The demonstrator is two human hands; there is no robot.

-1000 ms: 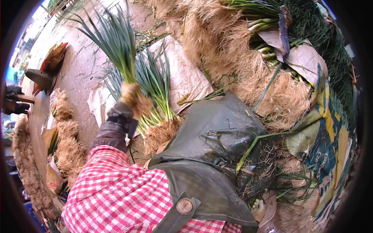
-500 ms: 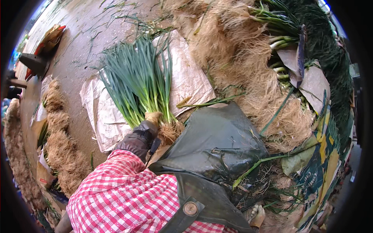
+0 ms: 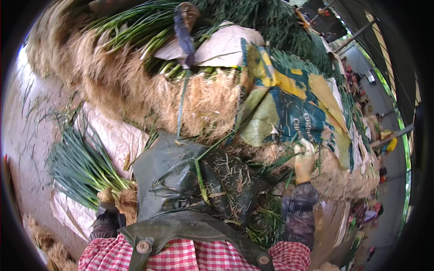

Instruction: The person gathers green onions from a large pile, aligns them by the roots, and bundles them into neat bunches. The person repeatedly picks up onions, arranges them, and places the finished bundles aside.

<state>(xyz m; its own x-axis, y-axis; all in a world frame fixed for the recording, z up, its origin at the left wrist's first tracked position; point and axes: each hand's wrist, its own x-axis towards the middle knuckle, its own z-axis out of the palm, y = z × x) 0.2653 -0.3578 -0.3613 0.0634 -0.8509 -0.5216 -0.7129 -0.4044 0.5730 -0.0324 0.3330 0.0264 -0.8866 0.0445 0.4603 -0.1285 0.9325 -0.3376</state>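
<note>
Just left of the dark green apron (image 3: pixel 165 169), the bundle of long green onions (image 3: pixel 81 156) lay on a pale sheet (image 3: pixel 115 135), leaves fanned to the upper left, roots toward the apron. Left hand (image 3: pixel 106 196) (gloved, small in view) was on the stems near the root end; fingers partly hidden, could not tell whether they gripped or only rested.

Main change: half a second earlier only the left hand showed, at the same bundle; the view had since swung right and the right hand (image 3: pixel 305 160) had come in. That spread the work over two sides, bundle at left, heap at right.

Right fingers were bent and raised at the lower edge of a blue and yellow sack (image 3: pixel 289 106), next to some green leaves; could not tell if they pinched anything. Heap of rooted onions (image 3: pixel 208 99) ran beyond the apron, roots facing it. Loose green stem (image 3: pixel 200 180) lay across the apron, stray roots beside it.
</note>
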